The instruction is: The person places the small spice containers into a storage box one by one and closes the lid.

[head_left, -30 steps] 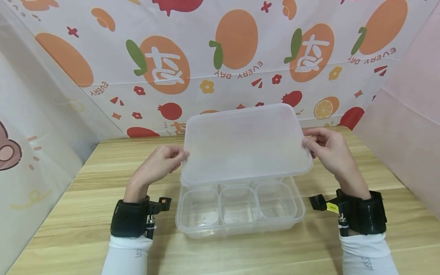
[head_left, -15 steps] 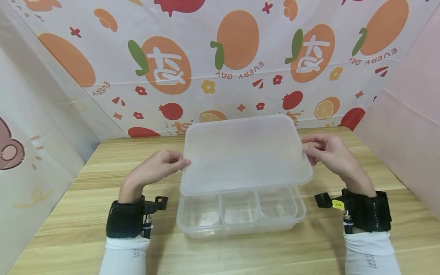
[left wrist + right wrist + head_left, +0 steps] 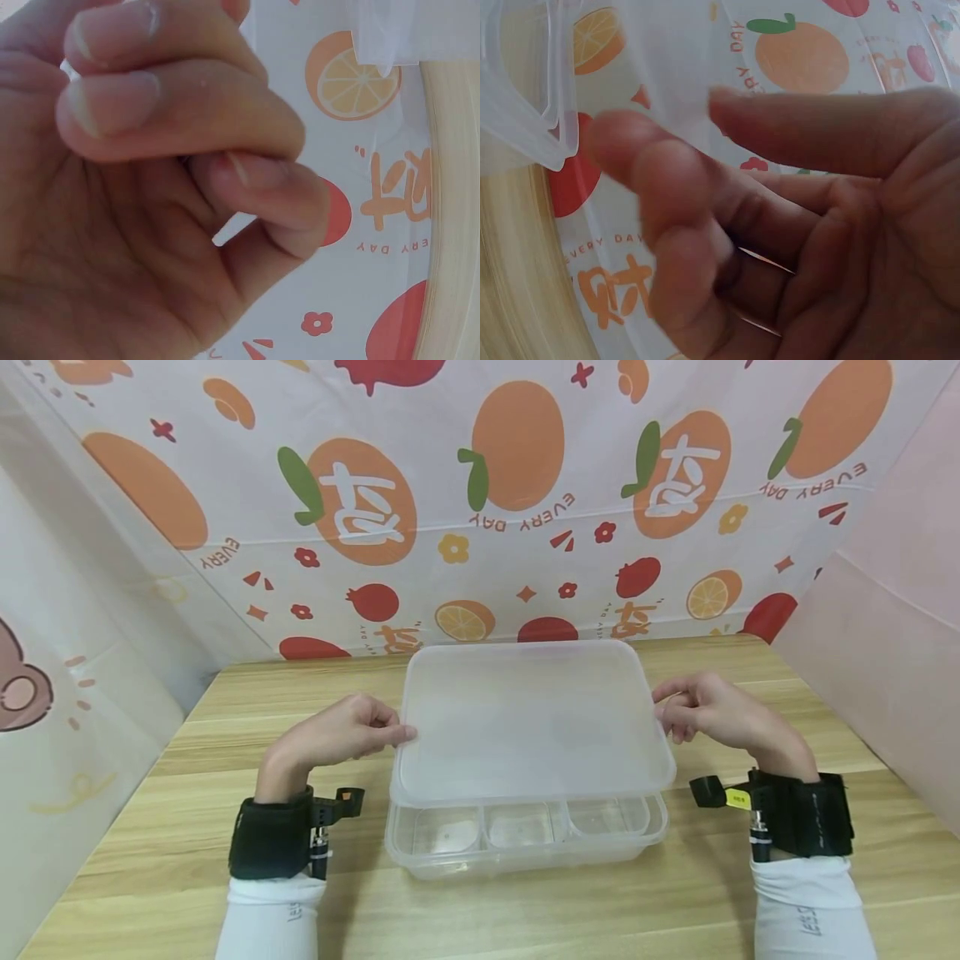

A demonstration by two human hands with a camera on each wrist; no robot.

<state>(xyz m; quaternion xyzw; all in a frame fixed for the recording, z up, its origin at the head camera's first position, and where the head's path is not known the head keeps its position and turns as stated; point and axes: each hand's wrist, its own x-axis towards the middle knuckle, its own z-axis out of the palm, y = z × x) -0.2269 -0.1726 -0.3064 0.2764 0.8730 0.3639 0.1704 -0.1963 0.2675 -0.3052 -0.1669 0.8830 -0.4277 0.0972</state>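
Note:
A translucent white rectangular lid [image 3: 528, 718] slants over a clear plastic food container [image 3: 525, 862]. The lid covers the container's back part, while three front compartments show below its near edge. At the lid's left edge, my left hand [image 3: 337, 735] pinches it between thumb and fingers. My right hand [image 3: 716, 717] holds the opposite edge with thumb and index finger. In the left wrist view, the curled fingers [image 3: 180, 112] fill the left side and hide the pinch. The right wrist view has the container's corner [image 3: 525, 112] at upper left, beyond the fingertips [image 3: 619, 142].
Under the container lies a light wood-grain table [image 3: 187, 827]. A fruit-printed cloth [image 3: 517, 552] hangs behind the table's back edge. Pale cloth sides stand to the left and right. Each wrist wears a black strap [image 3: 272, 835] with a small camera mount.
Both hands have lowered the lid toward the container. It tilts flatter now and hides more of the compartments. The container has stayed in place.

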